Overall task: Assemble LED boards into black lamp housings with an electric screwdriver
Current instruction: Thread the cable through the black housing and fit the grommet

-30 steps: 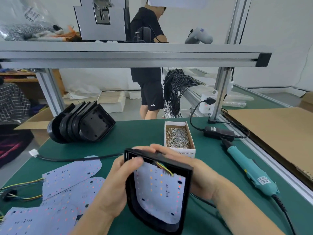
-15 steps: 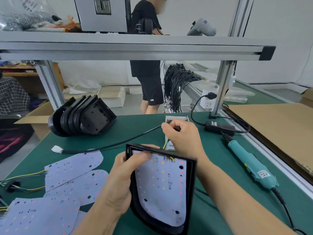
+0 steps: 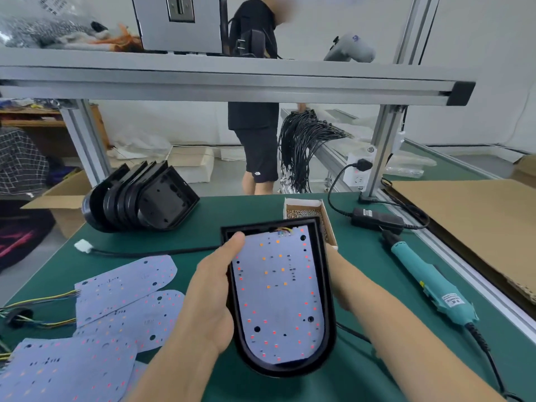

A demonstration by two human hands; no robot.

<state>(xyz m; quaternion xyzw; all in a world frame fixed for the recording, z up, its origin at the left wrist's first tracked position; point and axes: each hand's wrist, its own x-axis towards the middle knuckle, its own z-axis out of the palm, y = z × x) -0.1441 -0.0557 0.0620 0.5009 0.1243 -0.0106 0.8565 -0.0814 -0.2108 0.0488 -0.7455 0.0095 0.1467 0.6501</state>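
White LED board (image 3: 277, 297) sits inside black lamp housing (image 3: 329, 300).

Not much to read here. The teal electric screwdriver (image 3: 429, 280) at the bench's right edge carries a white label, print too small to make out. The black power adapter (image 3: 377, 218) has a pale sticker, also unreadable. A small white logo sits on the shorts (image 3: 261, 158) of the person standing beyond the far edge, illegible.
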